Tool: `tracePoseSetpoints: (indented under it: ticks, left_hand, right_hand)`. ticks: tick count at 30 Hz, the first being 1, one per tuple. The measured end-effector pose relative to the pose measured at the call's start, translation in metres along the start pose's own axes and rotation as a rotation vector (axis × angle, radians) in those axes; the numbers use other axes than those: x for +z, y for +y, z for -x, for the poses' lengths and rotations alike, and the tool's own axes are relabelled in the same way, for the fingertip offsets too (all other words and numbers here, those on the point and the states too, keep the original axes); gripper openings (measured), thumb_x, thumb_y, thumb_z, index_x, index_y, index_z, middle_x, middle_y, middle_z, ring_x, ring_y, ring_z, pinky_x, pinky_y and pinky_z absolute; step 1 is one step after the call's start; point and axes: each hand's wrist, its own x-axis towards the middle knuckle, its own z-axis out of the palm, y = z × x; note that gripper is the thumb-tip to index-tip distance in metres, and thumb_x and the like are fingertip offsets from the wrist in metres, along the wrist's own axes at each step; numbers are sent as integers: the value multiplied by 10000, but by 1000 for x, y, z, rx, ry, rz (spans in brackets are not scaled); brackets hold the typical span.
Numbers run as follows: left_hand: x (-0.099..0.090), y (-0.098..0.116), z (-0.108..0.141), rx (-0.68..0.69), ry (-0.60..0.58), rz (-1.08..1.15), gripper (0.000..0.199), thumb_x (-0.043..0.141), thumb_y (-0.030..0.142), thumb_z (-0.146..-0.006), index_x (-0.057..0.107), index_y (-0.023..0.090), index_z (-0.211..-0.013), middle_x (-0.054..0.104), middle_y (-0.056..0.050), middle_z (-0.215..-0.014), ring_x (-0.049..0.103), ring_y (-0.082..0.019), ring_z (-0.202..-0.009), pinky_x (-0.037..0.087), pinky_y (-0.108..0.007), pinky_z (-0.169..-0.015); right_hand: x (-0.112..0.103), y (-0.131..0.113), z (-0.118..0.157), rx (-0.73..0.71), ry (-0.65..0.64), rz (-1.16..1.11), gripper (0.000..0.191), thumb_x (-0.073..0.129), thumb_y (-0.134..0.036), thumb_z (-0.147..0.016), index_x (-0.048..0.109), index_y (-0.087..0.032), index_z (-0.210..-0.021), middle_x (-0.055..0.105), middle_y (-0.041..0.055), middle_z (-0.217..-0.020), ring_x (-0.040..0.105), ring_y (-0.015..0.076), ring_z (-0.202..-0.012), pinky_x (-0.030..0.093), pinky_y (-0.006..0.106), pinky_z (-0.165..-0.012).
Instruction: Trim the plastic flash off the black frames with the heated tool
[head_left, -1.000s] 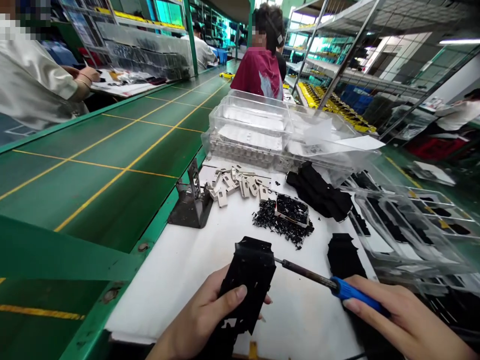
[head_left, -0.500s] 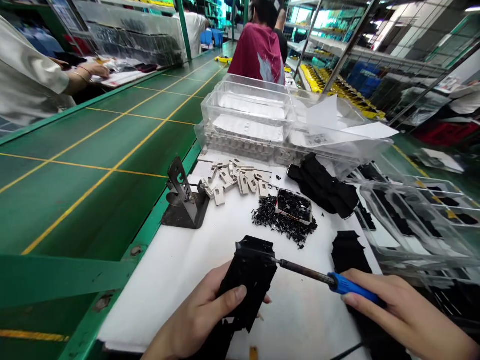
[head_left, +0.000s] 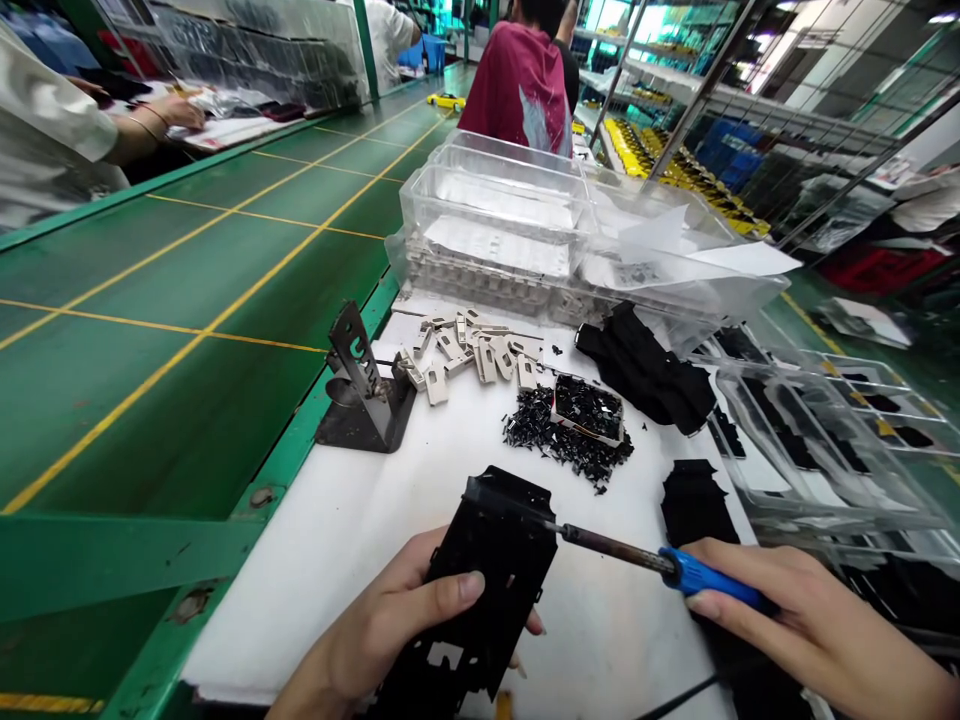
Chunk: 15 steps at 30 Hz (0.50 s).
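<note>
My left hand (head_left: 409, 610) grips a flat black plastic plate (head_left: 491, 570) with cut-outs, thumb on its face and fingertips showing past its right edge. In my right hand (head_left: 795, 610) is a soldering iron (head_left: 622, 550) with a blue handle, held like a pen. Its dark metal tip touches the upper right edge of the plate. Beyond the plate lies a heap of tiny black pieces (head_left: 529, 420), with a small open box (head_left: 589, 410) full of them on top. More black plates (head_left: 697, 505) lie partly under my right hand.
A metal iron stand (head_left: 367, 390) sits at the table's left edge. Pale plastic parts (head_left: 487, 355) lie behind the heap, before stacked clear bins (head_left: 495, 220). A green conveyor belt (head_left: 247, 260) runs along the left; a co-worker's arm (head_left: 142, 130) is across it.
My left hand has tilted the black plate, so more of its face and a cut-out show. The iron tip stays at its right edge. A yellow toy car on the belt shows more fully.
</note>
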Motion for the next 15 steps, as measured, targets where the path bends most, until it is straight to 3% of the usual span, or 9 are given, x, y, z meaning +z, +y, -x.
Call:
tracePoseSetpoints:
  ticks: [15]
  left_hand:
    - [-7,0,2,-3,10,-99,340,623,377,-876,653,147,-1125,760,-161,-1021,722,-279,-858,558,-353,-734]
  right_hand:
    - [-7,-4,-3,59,-60,-22,278,515,-424,-963,709,-246,-1051,769,29,-964,731,205,-735,497,210,-493]
